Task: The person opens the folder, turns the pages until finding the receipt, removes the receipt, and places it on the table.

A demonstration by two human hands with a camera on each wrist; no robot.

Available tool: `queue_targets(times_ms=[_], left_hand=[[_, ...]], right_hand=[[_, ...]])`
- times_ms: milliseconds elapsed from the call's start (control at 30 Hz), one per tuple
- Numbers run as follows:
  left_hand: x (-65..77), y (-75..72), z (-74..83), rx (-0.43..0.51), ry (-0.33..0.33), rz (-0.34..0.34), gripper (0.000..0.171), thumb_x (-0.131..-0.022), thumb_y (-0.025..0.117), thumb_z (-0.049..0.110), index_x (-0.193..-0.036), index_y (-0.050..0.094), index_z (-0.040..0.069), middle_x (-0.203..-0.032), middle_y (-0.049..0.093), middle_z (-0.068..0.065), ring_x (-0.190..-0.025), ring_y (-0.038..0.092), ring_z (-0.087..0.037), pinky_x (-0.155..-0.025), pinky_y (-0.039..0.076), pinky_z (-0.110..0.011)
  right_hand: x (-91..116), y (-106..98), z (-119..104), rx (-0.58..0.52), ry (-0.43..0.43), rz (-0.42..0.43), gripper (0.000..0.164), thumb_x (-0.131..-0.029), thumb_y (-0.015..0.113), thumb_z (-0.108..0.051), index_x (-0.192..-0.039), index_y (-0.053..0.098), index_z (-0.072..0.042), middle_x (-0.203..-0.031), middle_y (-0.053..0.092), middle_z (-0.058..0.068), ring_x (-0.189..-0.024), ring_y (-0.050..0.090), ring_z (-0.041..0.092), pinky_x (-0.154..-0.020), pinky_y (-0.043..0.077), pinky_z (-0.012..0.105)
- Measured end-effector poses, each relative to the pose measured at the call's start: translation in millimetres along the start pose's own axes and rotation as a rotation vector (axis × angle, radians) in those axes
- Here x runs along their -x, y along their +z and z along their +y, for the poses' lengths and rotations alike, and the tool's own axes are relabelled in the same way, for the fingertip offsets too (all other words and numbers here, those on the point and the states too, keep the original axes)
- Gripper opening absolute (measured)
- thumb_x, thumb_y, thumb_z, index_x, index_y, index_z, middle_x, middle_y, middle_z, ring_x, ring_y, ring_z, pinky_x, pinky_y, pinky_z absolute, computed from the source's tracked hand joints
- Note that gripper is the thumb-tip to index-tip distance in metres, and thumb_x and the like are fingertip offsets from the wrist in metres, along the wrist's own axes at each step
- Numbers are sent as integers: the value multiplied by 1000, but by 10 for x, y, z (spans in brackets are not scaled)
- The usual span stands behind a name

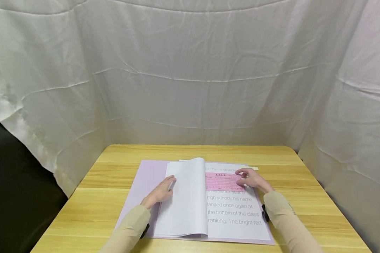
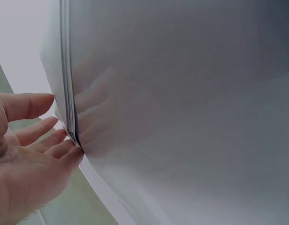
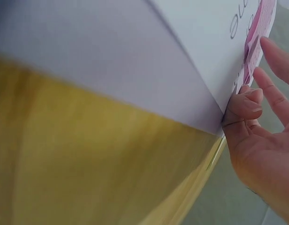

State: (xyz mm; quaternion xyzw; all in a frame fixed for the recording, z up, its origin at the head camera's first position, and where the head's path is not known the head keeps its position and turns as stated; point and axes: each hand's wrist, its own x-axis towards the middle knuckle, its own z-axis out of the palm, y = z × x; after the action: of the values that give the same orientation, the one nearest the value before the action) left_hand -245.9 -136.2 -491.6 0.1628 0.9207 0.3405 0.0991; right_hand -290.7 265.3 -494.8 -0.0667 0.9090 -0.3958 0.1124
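A large book with a lilac cover (image 1: 153, 172) lies open. Its left-hand pages (image 1: 183, 211) are blank and bulge near the spine; large print covers the right-hand page (image 1: 234, 218). My left hand (image 1: 160, 191) rests at the outer left edge of the blank pages, fingers extended. The left wrist view shows its fingers at the edge of the page stack (image 2: 67, 84). Across the upper right page lies a flat pink strip (image 1: 223, 182) with a printed grid, covering some text. The fingertips of my right hand (image 1: 252, 179) touch its right end, with thumb and index finger spread apart.
The book lies on a wooden table (image 1: 304, 189) with rounded far corners. A pale yellowish tab (image 1: 251, 168) sticks out past the book's upper right edge. Grey-white cloth (image 1: 202, 102) hangs behind and at both sides. Something black (image 1: 16, 189) fills the lower left.
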Motion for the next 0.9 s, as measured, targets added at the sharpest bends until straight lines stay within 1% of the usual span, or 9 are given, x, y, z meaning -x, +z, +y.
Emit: queue_targets(times_ms=[133,300,433,667,900], left_hand=[[8,-24,-33,4,15,-38,54,-94,50,0,-147,41,-8,-160,31,-27,-150,27,-47,-124,22,-62],[6,-52,-89,48,15,-70,60,-97,60,18,-148,39,-7,-161,30,-28,-150,26,-48,-123,21,-63],[-6,-64,-118,54,8,-87,68,-97,65,28,-149,38,-6,-161,29,-28,-150,26,-48,-122,23,-64],[-12,-81,-118,52,21,-92,72,-93,69,29,-148,39,-6,-160,31,-29,-149,28,-49,-121,25,-65],[-8,-82,-121,54,35,-96,73,-93,70,28,-148,39,-8,-159,31,-31,-148,28,-49,-121,25,-65]], right_hand=[[-10,6,0,9,5,2,49,-83,78,-14,-127,61,1,-99,55,14,-79,48,18,-62,41,27],[-40,24,25,40,1,1,50,-82,80,-17,-126,61,0,-97,53,12,-81,46,20,-65,38,27],[-49,25,25,53,-2,1,50,-81,82,-18,-124,61,0,-96,51,11,-83,45,21,-67,36,28],[-44,33,-3,55,18,5,46,-80,83,-16,-117,62,0,-96,51,11,-85,46,22,-70,36,28],[-33,42,-21,91,18,23,40,-79,83,-15,-107,62,4,-90,50,9,-83,45,20,-70,35,28]])
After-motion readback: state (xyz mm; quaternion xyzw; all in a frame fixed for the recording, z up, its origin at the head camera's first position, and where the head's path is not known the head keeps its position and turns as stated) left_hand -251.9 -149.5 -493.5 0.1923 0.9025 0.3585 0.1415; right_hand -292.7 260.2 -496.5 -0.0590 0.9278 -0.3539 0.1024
